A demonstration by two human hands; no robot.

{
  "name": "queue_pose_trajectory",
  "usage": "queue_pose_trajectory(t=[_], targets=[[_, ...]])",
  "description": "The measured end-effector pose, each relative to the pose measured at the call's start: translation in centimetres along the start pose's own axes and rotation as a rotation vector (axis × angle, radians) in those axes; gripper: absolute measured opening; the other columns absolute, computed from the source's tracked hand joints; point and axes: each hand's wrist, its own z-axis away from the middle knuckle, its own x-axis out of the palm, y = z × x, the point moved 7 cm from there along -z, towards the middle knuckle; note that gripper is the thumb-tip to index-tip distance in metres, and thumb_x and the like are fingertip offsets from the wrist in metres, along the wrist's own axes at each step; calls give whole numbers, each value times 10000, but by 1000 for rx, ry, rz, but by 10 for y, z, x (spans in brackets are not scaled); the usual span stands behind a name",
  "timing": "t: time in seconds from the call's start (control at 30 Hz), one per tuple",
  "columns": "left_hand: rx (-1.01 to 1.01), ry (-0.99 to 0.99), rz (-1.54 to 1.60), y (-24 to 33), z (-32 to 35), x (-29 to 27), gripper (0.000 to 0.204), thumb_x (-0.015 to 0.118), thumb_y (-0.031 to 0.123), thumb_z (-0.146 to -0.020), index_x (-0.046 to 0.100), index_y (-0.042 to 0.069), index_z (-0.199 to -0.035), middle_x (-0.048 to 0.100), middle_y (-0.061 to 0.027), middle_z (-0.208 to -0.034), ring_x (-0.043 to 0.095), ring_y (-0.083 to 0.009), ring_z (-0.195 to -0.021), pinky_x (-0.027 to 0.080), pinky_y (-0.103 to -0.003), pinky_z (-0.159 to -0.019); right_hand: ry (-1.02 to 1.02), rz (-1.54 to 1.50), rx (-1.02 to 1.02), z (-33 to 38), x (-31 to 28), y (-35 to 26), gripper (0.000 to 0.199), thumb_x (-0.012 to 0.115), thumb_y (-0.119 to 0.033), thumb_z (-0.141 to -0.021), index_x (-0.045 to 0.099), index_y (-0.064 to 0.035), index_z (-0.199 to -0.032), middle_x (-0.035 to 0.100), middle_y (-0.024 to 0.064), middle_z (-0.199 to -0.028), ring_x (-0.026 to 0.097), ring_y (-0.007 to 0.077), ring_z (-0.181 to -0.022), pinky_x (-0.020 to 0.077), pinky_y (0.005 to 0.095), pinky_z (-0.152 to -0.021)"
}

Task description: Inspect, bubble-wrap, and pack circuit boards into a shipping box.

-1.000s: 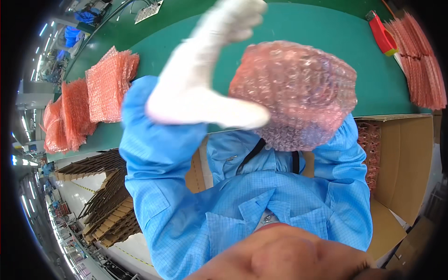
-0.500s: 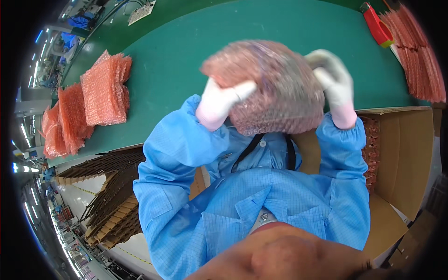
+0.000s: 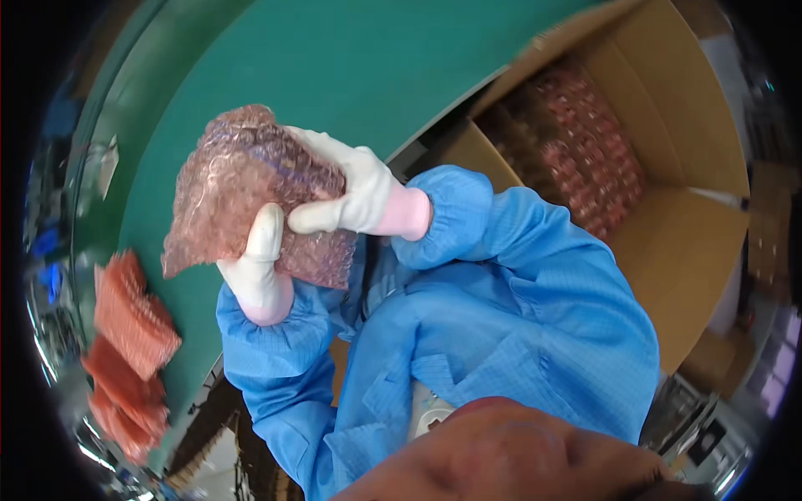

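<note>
A pink, see-through bubble-wrap package (image 3: 224, 190) is held up in front of my chest, over the near part of the green table. My left hand (image 3: 257, 265), in a white glove with a pink cuff, grips its lower near edge, thumb pressed on the upper face. From the right, my gloved right hand (image 3: 355, 185) clasps the package's right side, with the thumb on top and fingers along the far edge. The two thumbs lie close together. Something darker shows faintly through the wrap, but I cannot make out what it is.
The green table (image 3: 351, 58) spreads beyond my hands. Stacks of pink bubble-wrap bags (image 3: 135, 316) lie at its left. On the right stands an open cardboard box (image 3: 677, 275) holding rows of pink wrapped pieces (image 3: 589, 150). Brown cardboard pieces (image 3: 219, 426) are below the table at lower left.
My view has turned toward the right, bringing more of the cardboard box into sight. The right hand, raised beside the package before, now grips it, and the package has stopped blurring.
</note>
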Motion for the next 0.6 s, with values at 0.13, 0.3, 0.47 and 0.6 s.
queue_pose_trajectory(t=[0.13, 0.3, 0.47, 0.6], targets=[[231, -275, -175, 2, -27, 25, 623, 564, 102, -796, 256, -49, -1316, 391, -235, -1279, 400, -332, -1195, 337, -419, -1003, 213, 225, 117, 38, -104, -25, 752, 786, -190, -615, 424, 44, -1231, 486, 137, -1233, 444, 223, -1165, 391, 353, -963], [145, -230, -424, 32, -48, -46, 540, 409, 171, -900, 198, -73, -1332, 252, -275, -1361, 282, -365, -1271, 239, -431, -1062, 724, 250, -423, 84, -221, -78, 592, 535, -332, -860, 341, 14, -1300, 400, 118, -1314, 432, 222, -1164, 352, 337, -985], [-68, -247, -638, 7, -67, -87, 478, 473, 182, -880, 346, -47, -1280, 397, -220, -1293, 394, -324, -1212, 326, -415, -1010, 1174, 778, 530, 259, -394, 76, 577, 704, -267, -714, 509, 48, -1155, 583, 146, -1088, 545, 223, -995, 408, 309, -894], [-187, -220, -749, 4, -62, -100, 437, 463, 166, -889, 378, -41, -1265, 426, -200, -1278, 415, -306, -1198, 334, -398, -1000, 830, 929, 932, 294, -414, 186, 662, 732, -297, -687, 484, 54, -1191, 573, 157, -1128, 534, 199, -1048, 394, 302, -908]])
